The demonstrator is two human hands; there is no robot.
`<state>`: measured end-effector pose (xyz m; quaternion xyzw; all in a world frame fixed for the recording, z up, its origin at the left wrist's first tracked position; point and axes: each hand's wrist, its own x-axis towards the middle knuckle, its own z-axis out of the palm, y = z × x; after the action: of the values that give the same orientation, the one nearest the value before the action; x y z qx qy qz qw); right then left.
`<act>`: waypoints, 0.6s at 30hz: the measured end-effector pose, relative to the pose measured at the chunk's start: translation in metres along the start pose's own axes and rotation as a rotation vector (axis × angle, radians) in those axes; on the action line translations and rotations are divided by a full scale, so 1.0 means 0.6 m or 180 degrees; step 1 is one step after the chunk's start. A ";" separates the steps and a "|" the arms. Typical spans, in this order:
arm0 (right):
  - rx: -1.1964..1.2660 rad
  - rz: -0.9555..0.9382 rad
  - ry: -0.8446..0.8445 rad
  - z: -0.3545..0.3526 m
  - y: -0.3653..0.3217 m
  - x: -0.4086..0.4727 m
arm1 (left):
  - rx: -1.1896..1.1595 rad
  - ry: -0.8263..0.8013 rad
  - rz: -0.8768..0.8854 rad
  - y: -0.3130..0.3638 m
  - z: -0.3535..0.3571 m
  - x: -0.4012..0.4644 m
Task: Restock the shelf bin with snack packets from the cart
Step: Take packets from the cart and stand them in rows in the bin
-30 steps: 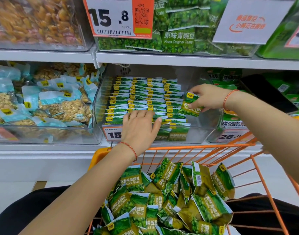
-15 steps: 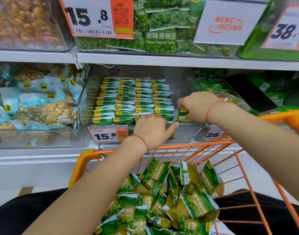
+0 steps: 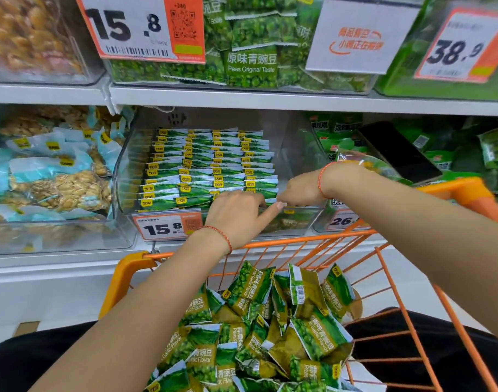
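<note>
Green packets, orange cart

Shop aisle (price tags, stocked shelves)

Shelf bin sits dead centre at 12 o'clock, packets filed inside in 4 rows. Left hand and right hand meet over its front right corner, at the front row. Cart directly below at 6 o'clock, loose packets heaped in it. Nut bin at 9 o'clock, phone at 2 o'clock behind the right wrist.
</note>
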<state>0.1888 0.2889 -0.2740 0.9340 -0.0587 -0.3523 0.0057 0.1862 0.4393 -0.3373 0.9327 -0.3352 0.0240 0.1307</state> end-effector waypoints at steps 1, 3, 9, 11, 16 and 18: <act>0.0106 -0.0005 -0.0012 0.005 -0.004 -0.003 | -0.0015 -0.0026 0.0011 0.000 0.000 0.000; 0.0440 -0.0052 -0.0080 0.017 -0.006 -0.007 | -0.0205 -0.0127 0.0109 -0.004 -0.004 0.002; 0.0921 0.0072 0.0020 0.010 -0.012 -0.014 | -0.1095 0.0219 0.0142 -0.032 -0.061 -0.027; 0.0814 0.0005 0.0593 0.014 -0.007 -0.015 | -0.1064 0.0310 0.0086 -0.046 -0.081 -0.044; 0.1126 -0.0008 0.0641 0.031 -0.004 -0.015 | -0.0975 0.0113 -0.0102 -0.062 -0.100 -0.071; 0.1044 -0.0036 0.0636 0.035 -0.009 -0.022 | -0.0914 0.0038 -0.0128 -0.061 -0.100 -0.080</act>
<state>0.1658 0.2962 -0.2814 0.9531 -0.1093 -0.2436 -0.1427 0.1745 0.5116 -0.2939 0.9108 -0.3156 -0.0214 0.2653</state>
